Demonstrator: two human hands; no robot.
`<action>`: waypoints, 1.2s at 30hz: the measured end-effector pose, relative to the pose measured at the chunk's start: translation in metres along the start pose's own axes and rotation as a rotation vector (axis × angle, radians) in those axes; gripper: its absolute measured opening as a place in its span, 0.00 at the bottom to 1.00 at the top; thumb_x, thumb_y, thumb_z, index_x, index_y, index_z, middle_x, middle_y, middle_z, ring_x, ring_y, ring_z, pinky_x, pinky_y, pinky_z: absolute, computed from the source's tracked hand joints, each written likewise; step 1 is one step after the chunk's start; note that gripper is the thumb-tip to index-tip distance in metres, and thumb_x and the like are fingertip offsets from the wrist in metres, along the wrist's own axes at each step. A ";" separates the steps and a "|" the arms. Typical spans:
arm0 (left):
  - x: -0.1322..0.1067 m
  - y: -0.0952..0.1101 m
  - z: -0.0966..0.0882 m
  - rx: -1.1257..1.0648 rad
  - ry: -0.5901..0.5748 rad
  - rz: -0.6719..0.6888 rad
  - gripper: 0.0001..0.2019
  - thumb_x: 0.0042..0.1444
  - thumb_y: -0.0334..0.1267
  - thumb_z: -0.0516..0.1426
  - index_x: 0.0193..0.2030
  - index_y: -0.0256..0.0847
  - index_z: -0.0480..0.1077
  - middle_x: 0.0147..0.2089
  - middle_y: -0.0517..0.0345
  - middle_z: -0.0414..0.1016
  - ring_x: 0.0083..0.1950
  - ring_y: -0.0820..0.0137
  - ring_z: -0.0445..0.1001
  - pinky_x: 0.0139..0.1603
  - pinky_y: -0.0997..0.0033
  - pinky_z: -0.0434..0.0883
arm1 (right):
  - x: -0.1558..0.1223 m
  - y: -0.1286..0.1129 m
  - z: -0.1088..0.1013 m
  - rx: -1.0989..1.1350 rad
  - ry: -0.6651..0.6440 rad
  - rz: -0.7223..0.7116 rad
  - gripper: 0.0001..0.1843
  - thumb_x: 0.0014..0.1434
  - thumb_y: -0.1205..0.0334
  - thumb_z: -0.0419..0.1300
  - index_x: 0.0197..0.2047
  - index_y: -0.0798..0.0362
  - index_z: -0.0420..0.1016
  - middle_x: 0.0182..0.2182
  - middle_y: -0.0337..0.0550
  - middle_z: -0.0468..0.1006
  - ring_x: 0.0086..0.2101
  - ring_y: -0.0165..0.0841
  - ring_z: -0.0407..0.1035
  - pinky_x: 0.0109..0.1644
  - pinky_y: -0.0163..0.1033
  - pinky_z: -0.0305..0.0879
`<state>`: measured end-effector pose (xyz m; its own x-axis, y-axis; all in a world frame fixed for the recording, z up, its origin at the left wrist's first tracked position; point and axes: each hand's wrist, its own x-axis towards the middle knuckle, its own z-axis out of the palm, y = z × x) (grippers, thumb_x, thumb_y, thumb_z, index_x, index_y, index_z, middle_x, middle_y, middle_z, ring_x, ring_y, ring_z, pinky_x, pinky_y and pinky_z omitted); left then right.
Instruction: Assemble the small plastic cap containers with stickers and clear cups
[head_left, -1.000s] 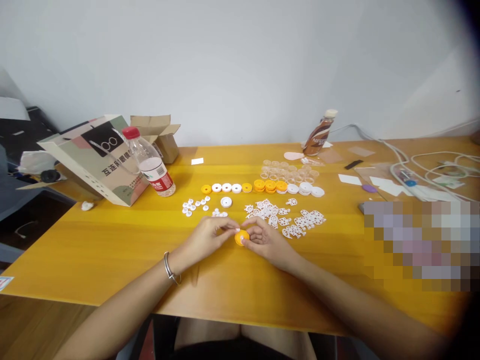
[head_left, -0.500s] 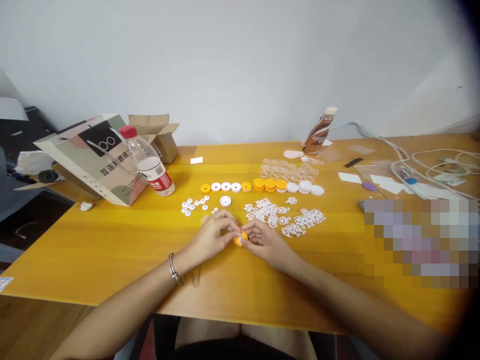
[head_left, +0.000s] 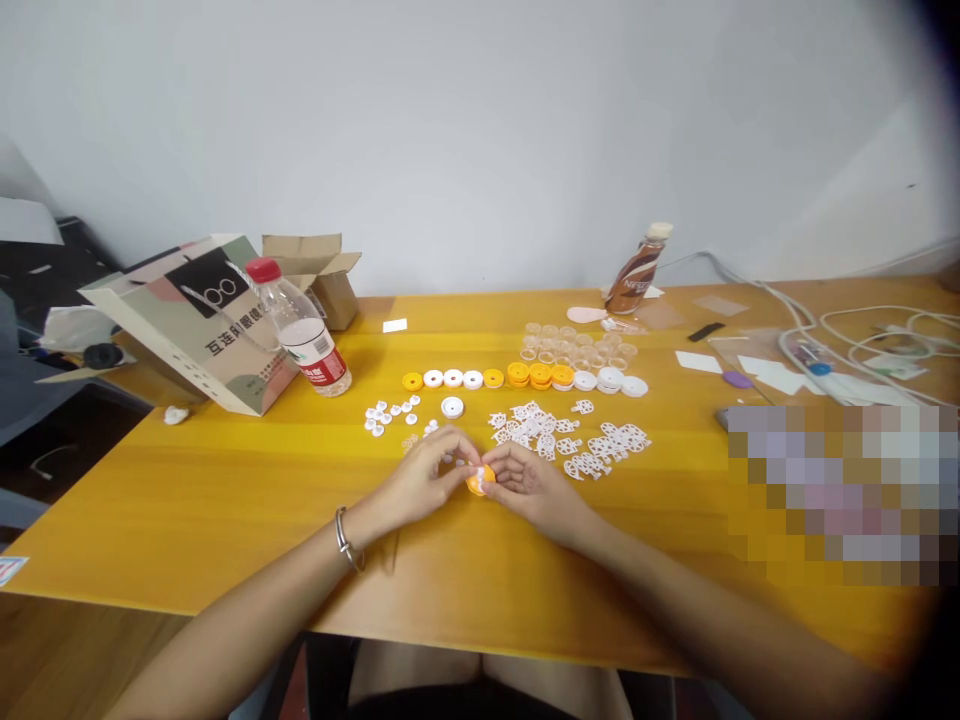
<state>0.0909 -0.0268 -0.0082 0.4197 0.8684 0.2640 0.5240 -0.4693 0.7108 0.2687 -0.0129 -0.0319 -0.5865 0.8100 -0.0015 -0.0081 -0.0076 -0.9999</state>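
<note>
My left hand (head_left: 424, 480) and my right hand (head_left: 529, 483) meet over the yellow table (head_left: 225, 500), fingertips pinched together on a small orange disc (head_left: 480, 482) with a tiny white piece at its top. The left wrist wears a metal bangle (head_left: 345, 540). Just beyond the hands lie a heap of white lattice pieces (head_left: 570, 440), a cluster of small white caps (head_left: 386, 415) and a single white disc (head_left: 452, 406). Farther back runs a row of orange and white discs (head_left: 517, 376), with clear small cups (head_left: 577, 345) behind it.
A tilted water bottle with a red cap (head_left: 300, 330) leans on a printed paper bag (head_left: 195, 320) at the left, by an open cardboard box (head_left: 322, 270). A brown drink bottle (head_left: 637, 268) stands at the back. Cables (head_left: 862, 335) and papers lie at the right.
My hands have closed in tighter round the orange disc, and the left fingers now press a white piece onto it. The view shifted slightly.
</note>
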 end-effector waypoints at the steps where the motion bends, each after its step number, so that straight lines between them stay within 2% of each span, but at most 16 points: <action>1: 0.000 0.000 -0.002 0.016 -0.017 0.022 0.04 0.54 0.31 0.51 0.35 0.38 0.66 0.37 0.56 0.67 0.39 0.73 0.66 0.41 0.70 0.66 | 0.000 0.000 -0.001 0.005 -0.003 0.005 0.12 0.48 0.58 0.60 0.35 0.51 0.64 0.30 0.38 0.72 0.32 0.27 0.67 0.41 0.37 0.64; 5: -0.001 0.003 -0.007 0.153 -0.069 0.123 0.08 0.56 0.31 0.49 0.40 0.41 0.68 0.41 0.55 0.67 0.43 0.72 0.66 0.44 0.68 0.65 | 0.001 -0.002 -0.004 0.024 -0.012 0.022 0.14 0.45 0.60 0.62 0.35 0.51 0.64 0.31 0.38 0.72 0.32 0.27 0.68 0.43 0.38 0.64; 11: 0.000 0.000 -0.009 0.219 -0.123 0.209 0.11 0.58 0.33 0.48 0.43 0.41 0.68 0.39 0.55 0.69 0.40 0.73 0.67 0.41 0.70 0.67 | 0.000 -0.001 -0.004 0.052 0.010 0.033 0.15 0.44 0.62 0.63 0.37 0.51 0.64 0.31 0.38 0.72 0.32 0.27 0.67 0.43 0.38 0.64; 16: 0.000 0.003 -0.011 0.149 -0.089 0.161 0.10 0.57 0.34 0.49 0.41 0.40 0.70 0.37 0.55 0.70 0.39 0.73 0.68 0.41 0.70 0.67 | 0.000 -0.001 -0.001 0.068 0.006 0.010 0.16 0.46 0.60 0.62 0.38 0.52 0.65 0.33 0.41 0.72 0.35 0.28 0.68 0.44 0.38 0.63; 23: 0.003 0.001 -0.016 -0.108 -0.065 0.071 0.10 0.56 0.34 0.51 0.40 0.41 0.72 0.39 0.54 0.72 0.40 0.72 0.70 0.45 0.69 0.67 | -0.002 -0.007 -0.003 0.114 0.002 -0.012 0.17 0.44 0.62 0.63 0.38 0.51 0.66 0.34 0.39 0.73 0.34 0.28 0.68 0.44 0.38 0.64; 27: 0.007 -0.003 -0.018 -0.155 0.004 0.004 0.10 0.55 0.36 0.51 0.39 0.38 0.72 0.40 0.53 0.74 0.41 0.71 0.71 0.43 0.70 0.68 | -0.002 -0.009 -0.005 0.119 0.013 -0.017 0.18 0.42 0.63 0.64 0.38 0.51 0.66 0.34 0.39 0.74 0.34 0.28 0.68 0.44 0.38 0.64; 30: 0.010 -0.004 -0.024 -0.079 0.106 -0.018 0.10 0.55 0.37 0.51 0.39 0.39 0.72 0.41 0.52 0.73 0.41 0.70 0.71 0.44 0.70 0.67 | -0.002 -0.010 -0.006 0.111 0.059 -0.016 0.18 0.42 0.63 0.64 0.38 0.51 0.67 0.33 0.39 0.74 0.34 0.28 0.68 0.44 0.38 0.63; 33: 0.012 -0.004 -0.037 0.004 0.214 -0.055 0.11 0.55 0.38 0.51 0.39 0.38 0.71 0.40 0.53 0.73 0.41 0.70 0.70 0.44 0.70 0.67 | 0.000 -0.011 -0.010 0.125 0.174 -0.009 0.18 0.42 0.62 0.64 0.39 0.52 0.66 0.33 0.40 0.74 0.34 0.28 0.69 0.46 0.39 0.62; 36: 0.016 -0.011 -0.047 0.145 0.197 -0.087 0.11 0.55 0.39 0.51 0.40 0.39 0.70 0.39 0.55 0.73 0.40 0.70 0.70 0.42 0.70 0.66 | 0.004 -0.010 -0.017 0.158 0.336 -0.036 0.19 0.42 0.62 0.64 0.39 0.51 0.66 0.32 0.39 0.73 0.35 0.29 0.69 0.47 0.39 0.62</action>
<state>0.0573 -0.0003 0.0193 0.2234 0.9143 0.3378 0.6587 -0.3971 0.6391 0.2805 0.0003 -0.0222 -0.2853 0.9584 0.0043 -0.1646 -0.0446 -0.9853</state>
